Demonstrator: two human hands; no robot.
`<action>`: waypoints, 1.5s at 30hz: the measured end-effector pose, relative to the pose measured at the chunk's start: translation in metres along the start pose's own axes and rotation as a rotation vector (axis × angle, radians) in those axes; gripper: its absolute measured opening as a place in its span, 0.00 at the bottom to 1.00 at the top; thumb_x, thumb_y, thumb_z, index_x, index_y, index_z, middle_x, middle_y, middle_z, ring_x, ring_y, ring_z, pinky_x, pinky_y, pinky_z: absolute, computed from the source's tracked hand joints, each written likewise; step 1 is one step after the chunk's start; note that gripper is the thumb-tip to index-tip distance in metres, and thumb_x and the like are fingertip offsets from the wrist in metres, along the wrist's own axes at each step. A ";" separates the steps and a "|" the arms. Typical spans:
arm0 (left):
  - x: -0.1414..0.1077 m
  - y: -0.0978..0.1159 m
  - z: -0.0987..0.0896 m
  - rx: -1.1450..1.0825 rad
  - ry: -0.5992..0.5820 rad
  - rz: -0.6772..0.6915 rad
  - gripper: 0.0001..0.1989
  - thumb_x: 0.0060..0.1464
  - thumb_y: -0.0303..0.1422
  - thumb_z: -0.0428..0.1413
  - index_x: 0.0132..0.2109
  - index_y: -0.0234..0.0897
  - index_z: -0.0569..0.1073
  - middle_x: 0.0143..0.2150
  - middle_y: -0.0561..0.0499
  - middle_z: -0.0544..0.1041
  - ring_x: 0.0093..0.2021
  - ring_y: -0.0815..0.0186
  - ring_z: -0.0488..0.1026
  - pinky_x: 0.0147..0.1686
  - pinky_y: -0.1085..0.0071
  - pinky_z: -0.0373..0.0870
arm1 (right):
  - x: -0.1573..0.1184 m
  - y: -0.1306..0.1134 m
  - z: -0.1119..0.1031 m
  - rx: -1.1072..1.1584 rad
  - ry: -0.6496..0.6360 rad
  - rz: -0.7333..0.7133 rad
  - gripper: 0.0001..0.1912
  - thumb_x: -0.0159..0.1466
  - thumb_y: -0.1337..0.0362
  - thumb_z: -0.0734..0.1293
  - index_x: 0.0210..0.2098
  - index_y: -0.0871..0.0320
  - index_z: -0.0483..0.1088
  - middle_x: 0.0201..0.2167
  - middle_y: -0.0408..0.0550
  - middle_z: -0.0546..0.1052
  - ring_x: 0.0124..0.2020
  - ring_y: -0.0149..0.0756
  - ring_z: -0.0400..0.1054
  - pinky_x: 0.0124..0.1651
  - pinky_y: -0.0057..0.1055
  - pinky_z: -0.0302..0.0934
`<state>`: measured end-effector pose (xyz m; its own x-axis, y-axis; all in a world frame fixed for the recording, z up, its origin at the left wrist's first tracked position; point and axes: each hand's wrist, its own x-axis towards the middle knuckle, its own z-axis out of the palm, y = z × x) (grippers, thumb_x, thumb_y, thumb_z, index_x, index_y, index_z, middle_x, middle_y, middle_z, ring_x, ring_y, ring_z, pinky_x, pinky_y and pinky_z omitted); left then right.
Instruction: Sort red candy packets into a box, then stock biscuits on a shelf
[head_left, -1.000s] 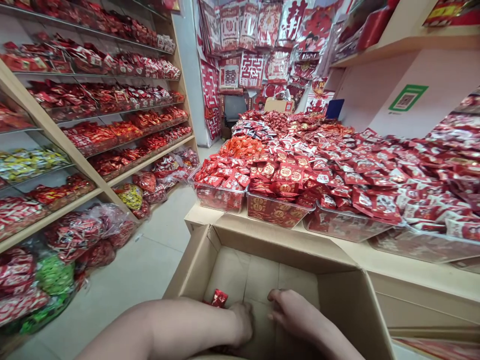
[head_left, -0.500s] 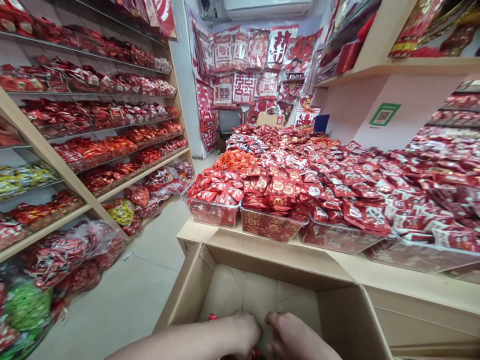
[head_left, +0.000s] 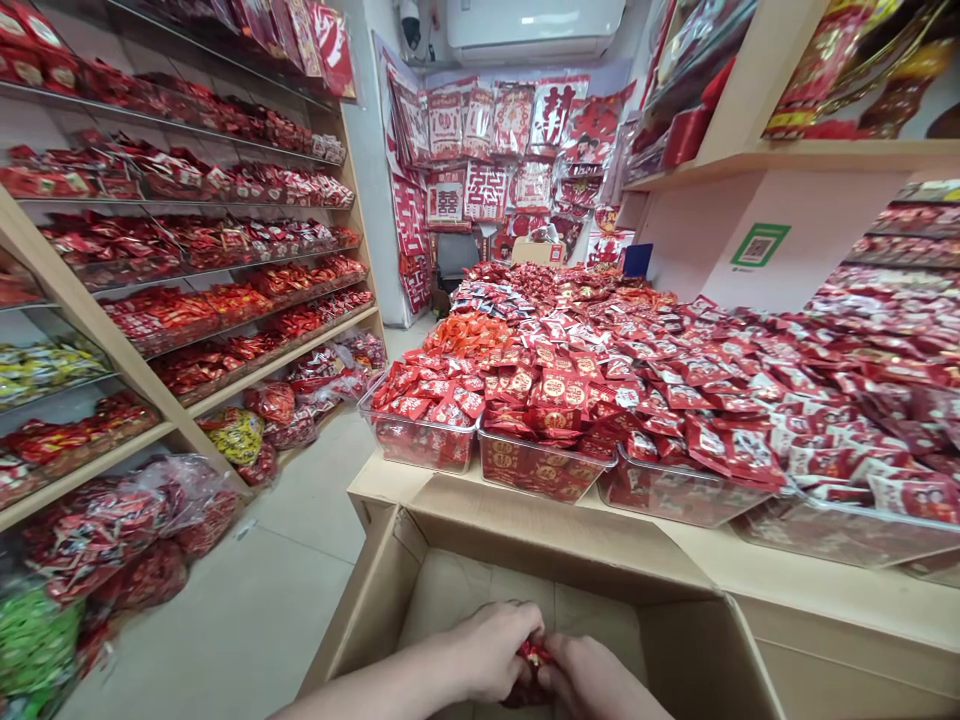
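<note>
My left hand (head_left: 496,648) and my right hand (head_left: 589,672) meet inside an open cardboard box (head_left: 694,645), low in the view. Between them is a bunch of small shiny red packets (head_left: 531,672), partly covered by my fingers. Both hands are closed on it, the left from above and the side, the right from the other side. How many packets there are cannot be made out. The brown bottom of the box shows beyond my hands.
Behind the box, clear plastic bins (head_left: 540,470) heaped with red packets line a pale wooden counter (head_left: 840,580). Shelves (head_left: 199,400) of wrapped packets run along the left. Filled plastic bags (head_left: 112,530) lie on the tiled floor (head_left: 300,540) below them.
My hands have come up a little and closer together, and the red packets now show between them. The camera view has tipped slightly upward.
</note>
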<state>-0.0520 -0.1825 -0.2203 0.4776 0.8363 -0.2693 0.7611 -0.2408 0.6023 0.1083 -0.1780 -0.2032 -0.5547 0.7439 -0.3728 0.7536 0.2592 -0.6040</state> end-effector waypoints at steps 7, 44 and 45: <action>0.003 0.010 -0.020 -0.309 -0.035 -0.072 0.14 0.36 0.40 0.58 0.31 0.36 0.72 0.25 0.55 0.71 0.25 0.70 0.65 0.23 0.75 0.59 | -0.011 0.001 -0.023 0.079 0.100 -0.129 0.13 0.59 0.63 0.56 0.22 0.59 0.67 0.20 0.46 0.73 0.22 0.31 0.65 0.25 0.23 0.52; -0.009 0.085 -0.059 -1.700 0.209 0.157 0.18 0.51 0.28 0.51 0.50 0.39 0.62 0.43 0.48 0.73 0.41 0.66 0.72 0.46 0.64 0.64 | -0.035 -0.003 -0.044 0.039 1.036 -0.576 0.20 0.56 0.73 0.60 0.46 0.48 0.67 0.42 0.50 0.66 0.42 0.37 0.64 0.42 0.35 0.63; -0.008 0.084 -0.058 -1.675 0.251 0.128 0.17 0.51 0.28 0.51 0.49 0.39 0.62 0.43 0.48 0.74 0.40 0.67 0.72 0.44 0.66 0.66 | -0.034 -0.004 -0.043 0.104 1.010 -0.577 0.19 0.56 0.73 0.60 0.45 0.49 0.68 0.43 0.50 0.66 0.44 0.38 0.63 0.43 0.36 0.62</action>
<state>-0.0170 -0.1805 -0.1239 0.2934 0.9455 -0.1415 -0.6160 0.3002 0.7283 0.1391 -0.1779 -0.1577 -0.2372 0.6962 0.6776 0.4227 0.7019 -0.5733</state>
